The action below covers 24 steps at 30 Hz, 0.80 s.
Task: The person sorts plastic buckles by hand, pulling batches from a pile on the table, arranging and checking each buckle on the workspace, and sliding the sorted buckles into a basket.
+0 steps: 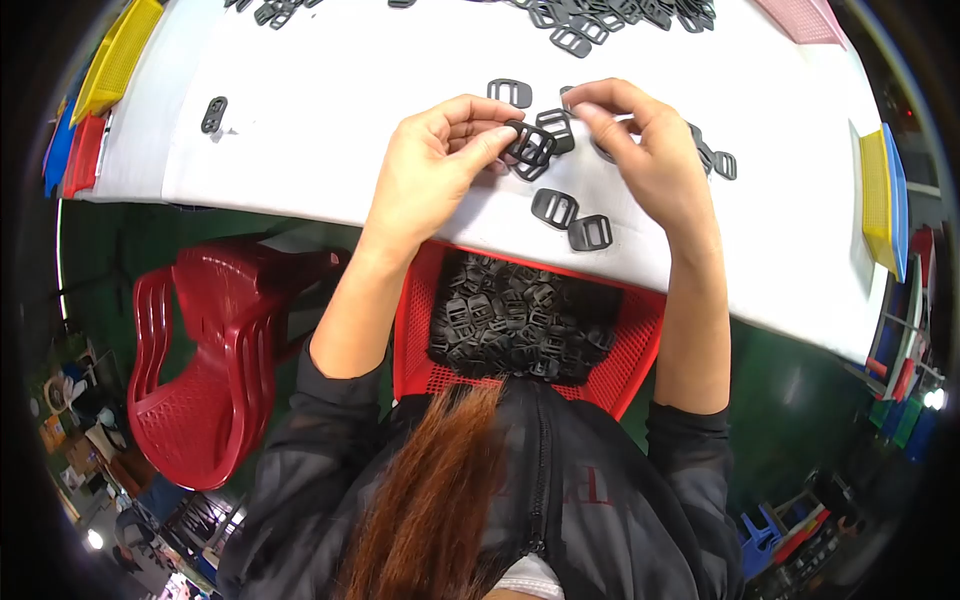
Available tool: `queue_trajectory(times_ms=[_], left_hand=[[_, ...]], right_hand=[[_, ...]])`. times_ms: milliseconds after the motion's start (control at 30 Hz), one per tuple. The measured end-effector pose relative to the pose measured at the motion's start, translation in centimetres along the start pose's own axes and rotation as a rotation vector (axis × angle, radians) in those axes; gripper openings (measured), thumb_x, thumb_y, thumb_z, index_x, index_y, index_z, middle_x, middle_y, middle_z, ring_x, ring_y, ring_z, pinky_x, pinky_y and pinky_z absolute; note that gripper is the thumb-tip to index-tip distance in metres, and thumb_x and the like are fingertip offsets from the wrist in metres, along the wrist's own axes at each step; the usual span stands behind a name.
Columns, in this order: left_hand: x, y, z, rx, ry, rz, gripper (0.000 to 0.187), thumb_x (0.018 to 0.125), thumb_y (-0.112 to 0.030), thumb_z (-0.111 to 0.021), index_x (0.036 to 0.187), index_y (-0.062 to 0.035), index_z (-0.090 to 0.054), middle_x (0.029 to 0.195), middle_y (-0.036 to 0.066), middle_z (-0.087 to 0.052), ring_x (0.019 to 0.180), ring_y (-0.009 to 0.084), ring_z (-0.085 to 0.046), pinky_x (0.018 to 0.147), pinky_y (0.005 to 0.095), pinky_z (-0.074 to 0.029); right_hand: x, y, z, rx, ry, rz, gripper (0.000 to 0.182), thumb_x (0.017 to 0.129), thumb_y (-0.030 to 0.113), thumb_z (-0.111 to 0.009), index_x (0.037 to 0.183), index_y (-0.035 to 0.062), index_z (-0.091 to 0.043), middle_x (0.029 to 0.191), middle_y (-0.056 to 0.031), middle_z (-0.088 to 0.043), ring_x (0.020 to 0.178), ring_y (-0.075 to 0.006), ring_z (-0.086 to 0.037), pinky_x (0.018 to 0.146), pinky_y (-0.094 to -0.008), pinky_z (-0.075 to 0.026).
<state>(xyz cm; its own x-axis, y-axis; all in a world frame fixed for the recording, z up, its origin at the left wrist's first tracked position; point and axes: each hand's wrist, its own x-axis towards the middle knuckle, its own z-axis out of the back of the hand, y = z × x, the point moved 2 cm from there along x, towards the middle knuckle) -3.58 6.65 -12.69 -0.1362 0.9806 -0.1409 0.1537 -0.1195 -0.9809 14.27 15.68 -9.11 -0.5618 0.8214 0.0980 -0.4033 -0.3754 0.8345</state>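
Between its thumb and fingers my left hand holds a black plastic strap buckle, with part of another dark piece showing just beneath it. Another black buckle lies between the two hands, close to the held one. My right hand has thumb and index finger pinched at a small dark buckle, mostly covered by the fingertips. Two loose buckles lie on the white table in front of my hands, and one is just beyond my left fingers.
A red basket full of black buckles sits at my lap under the table edge. More buckles are heaped at the far side of the white table. A dark red plastic chair stands to the left.
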Motion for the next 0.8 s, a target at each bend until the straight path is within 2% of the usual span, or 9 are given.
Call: queue_trajectory(times_ms=[100,133,300,400,500,533,567,633,800], left_hand=[[-0.2,-0.5,1.9,0.091,-0.066,-0.006,0.022,0.094,-0.008,-0.063,0.113,0.0009,-0.068,0.09,0.005,-0.07,0.076,0.0078,-0.062,0.073,0.0214,-0.051],[-0.3,-0.7,2.5,0.11,-0.1,0.001,0.022,0.093,-0.008,-0.063,0.113,0.0,-0.069,0.089,0.004,-0.07,0.076,0.0075,-0.062,0.072,0.021,-0.051],[0.8,-1.0,9.6,0.528,-0.45,-0.216,0.02,0.089,-0.014,-0.065,0.104,-0.0039,-0.074,0.084,0.002,-0.073,0.078,0.0087,-0.065,0.072,0.0229,-0.051],[1.8,-1.1,13.8,0.668,-0.527,-0.127,0.02,0.09,-0.014,-0.064,0.104,-0.0064,-0.074,0.092,0.007,-0.073,0.08,0.0142,-0.066,0.075,0.0267,-0.052],[2.2,-1.7,13.9,1.269,-0.651,-0.376,0.02,0.09,-0.01,-0.062,0.107,-0.0076,-0.073,0.105,0.005,-0.07,0.089,0.0123,-0.062,0.076,0.0267,-0.051],[2.4,-1.8,13.1,1.304,-0.661,-0.512,0.022,0.089,-0.012,-0.062,0.108,-0.0106,-0.073,0.111,0.008,-0.067,0.092,0.0183,-0.062,0.079,0.0316,-0.051],[2.8,-1.7,11.6,1.159,-0.559,-0.497,0.023,0.089,-0.012,-0.062,0.109,-0.0101,-0.072,0.111,0.009,-0.067,0.091,0.0194,-0.062,0.08,0.0319,-0.05],[3.5,-1.5,7.3,0.868,-0.37,-0.459,0.024,0.089,-0.012,-0.061,0.111,-0.0092,-0.071,0.11,0.01,-0.067,0.089,0.0216,-0.062,0.082,0.0324,-0.05],[4.3,-0.2,0.4,1.006,-0.023,-0.51,0.027,0.085,0.002,-0.05,0.106,-0.0034,-0.067,0.097,0.013,-0.063,0.089,0.0297,-0.062,0.082,0.0364,-0.049]], right_hand=[[0.9,-0.9,0.1,-0.375,-0.142,0.133,0.023,0.093,0.004,-0.049,0.106,0.0037,-0.068,0.106,-0.0097,-0.066,0.096,-0.0232,-0.064,0.087,-0.0327,-0.048],[1.1,-1.1,-0.1,-0.428,-0.118,0.088,0.032,0.09,-0.004,-0.043,0.108,0.0059,-0.068,0.114,-0.0096,-0.062,0.104,-0.0277,-0.061,0.091,-0.0364,-0.047],[1.9,-2.2,-0.9,-0.499,-0.047,0.037,0.041,0.082,-0.009,-0.042,0.108,0.0095,-0.069,0.106,-0.0113,-0.061,0.101,-0.0288,-0.06,0.089,-0.0396,-0.047],[2.0,-2.4,-0.7,-0.461,-0.009,-0.004,0.042,0.078,-0.009,-0.044,0.106,0.0103,-0.07,0.106,-0.0106,-0.062,0.105,-0.0299,-0.058,0.09,-0.0402,-0.047],[2.0,-2.1,-0.8,-0.455,-0.005,-0.041,0.043,0.08,-0.01,-0.042,0.106,0.0106,-0.07,0.104,-0.0113,-0.061,0.101,-0.0289,-0.06,0.088,-0.0395,-0.047],[2.0,-2.2,-0.8,-0.466,-0.002,-0.033,0.043,0.083,-0.009,-0.041,0.106,0.0107,-0.07,0.101,-0.0116,-0.06,0.097,-0.0279,-0.06,0.087,-0.0389,-0.047],[1.9,-2.3,-0.8,-0.477,0.006,-0.025,0.043,0.085,-0.009,-0.039,0.107,0.0107,-0.07,0.099,-0.0118,-0.06,0.094,-0.0269,-0.061,0.085,-0.0382,-0.047],[1.6,-1.6,-0.8,-0.481,0.033,-0.065,0.042,0.079,-0.009,-0.043,0.103,0.0119,-0.071,0.099,-0.0129,-0.06,0.096,-0.0302,-0.061,0.085,-0.0398,-0.048],[-0.3,-1.3,-0.9,-0.408,0.032,0.014,0.038,0.077,-0.006,-0.045,0.094,0.0128,-0.073,0.091,-0.0146,-0.061,0.089,-0.0333,-0.062,0.081,-0.0411,-0.05]])
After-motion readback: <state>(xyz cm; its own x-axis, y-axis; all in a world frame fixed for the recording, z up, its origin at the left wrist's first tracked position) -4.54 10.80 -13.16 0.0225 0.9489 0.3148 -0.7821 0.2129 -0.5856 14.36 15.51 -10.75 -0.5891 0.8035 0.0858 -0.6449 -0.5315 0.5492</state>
